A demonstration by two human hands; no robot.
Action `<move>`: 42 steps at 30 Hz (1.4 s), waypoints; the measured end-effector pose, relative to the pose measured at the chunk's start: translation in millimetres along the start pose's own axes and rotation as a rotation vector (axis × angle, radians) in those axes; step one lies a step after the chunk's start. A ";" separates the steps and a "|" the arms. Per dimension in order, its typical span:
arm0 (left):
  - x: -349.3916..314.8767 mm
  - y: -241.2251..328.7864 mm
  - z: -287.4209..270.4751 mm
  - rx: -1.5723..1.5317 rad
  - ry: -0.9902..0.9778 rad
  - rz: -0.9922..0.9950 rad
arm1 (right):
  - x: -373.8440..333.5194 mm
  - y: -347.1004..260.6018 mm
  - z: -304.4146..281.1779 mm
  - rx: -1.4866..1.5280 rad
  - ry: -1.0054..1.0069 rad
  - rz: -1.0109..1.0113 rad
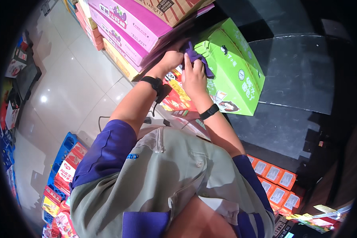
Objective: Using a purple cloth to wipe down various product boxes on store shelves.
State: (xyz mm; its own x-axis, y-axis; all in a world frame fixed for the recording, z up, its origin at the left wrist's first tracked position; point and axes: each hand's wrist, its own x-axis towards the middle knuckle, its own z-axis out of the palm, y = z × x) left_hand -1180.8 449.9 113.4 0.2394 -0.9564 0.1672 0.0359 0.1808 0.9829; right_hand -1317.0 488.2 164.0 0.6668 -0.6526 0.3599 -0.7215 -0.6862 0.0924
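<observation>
Together, two hands (pixel 172 60) (pixel 194 80) touch one purple cloth (pixel 193 53) beside one green box (pixel 235 67).

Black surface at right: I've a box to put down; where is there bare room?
The flat black surface looks bare right of the bright green cardboard carton, above the rectangular orange boxes in view. Crowded: between that carton and the stacked purple cartons, where the left hand and right hand meet at a crumpled purple cloth.

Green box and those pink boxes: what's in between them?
In the head view, the person's left hand, right hand and a purple cloth lie between the pink boxes and the green box; a red-and-yellow package shows there too.
</observation>
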 end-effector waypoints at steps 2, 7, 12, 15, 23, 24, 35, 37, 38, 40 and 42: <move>-3.7 -24.1 3.0 -0.038 -0.029 -0.008 | -7.6 -0.4 3.6 0.009 -0.028 -0.012; -23.0 -42.5 15.1 0.010 0.071 -0.287 | -34.0 0.7 12.5 0.044 -0.143 0.016; -44.4 -31.0 33.2 -0.092 0.177 -0.529 | -60.6 12.2 6.4 0.037 -0.151 0.014; -48.8 -24.2 43.8 -0.303 0.137 -0.553 | -68.5 21.5 -7.2 0.007 -0.046 -0.015; -115.4 21.5 127.2 -0.324 -0.117 -0.507 | -133.9 78.0 -35.6 0.022 -0.003 0.069; -124.4 14.8 137.6 -0.357 -0.163 -0.543 | -147.6 84.2 -35.6 0.025 -0.002 0.066; -139.0 -7.1 194.5 -0.197 0.337 -0.264 | -178.4 125.8 -52.3 0.010 0.059 -0.020; -127.9 -40.6 185.0 -0.162 0.364 -0.306 | -167.0 117.8 -49.1 0.046 0.076 -0.105; -123.4 -51.9 182.0 -0.169 0.336 -0.334 | -165.5 117.2 -46.5 0.051 0.078 -0.130; -124.3 -58.1 186.5 -0.228 0.297 -0.338 | -172.9 120.9 -44.1 0.039 0.085 -0.148; -130.3 -51.4 199.3 -0.555 0.107 -0.468 | -190.7 136.8 -34.8 0.123 0.037 -0.126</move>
State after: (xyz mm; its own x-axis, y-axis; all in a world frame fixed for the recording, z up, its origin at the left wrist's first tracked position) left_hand -1407.2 519.5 56.5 0.1707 -0.9395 -0.2971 0.6370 -0.1249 0.7607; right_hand -1549.4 529.9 140.3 0.7419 -0.5480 0.3865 -0.6024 -0.7978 0.0252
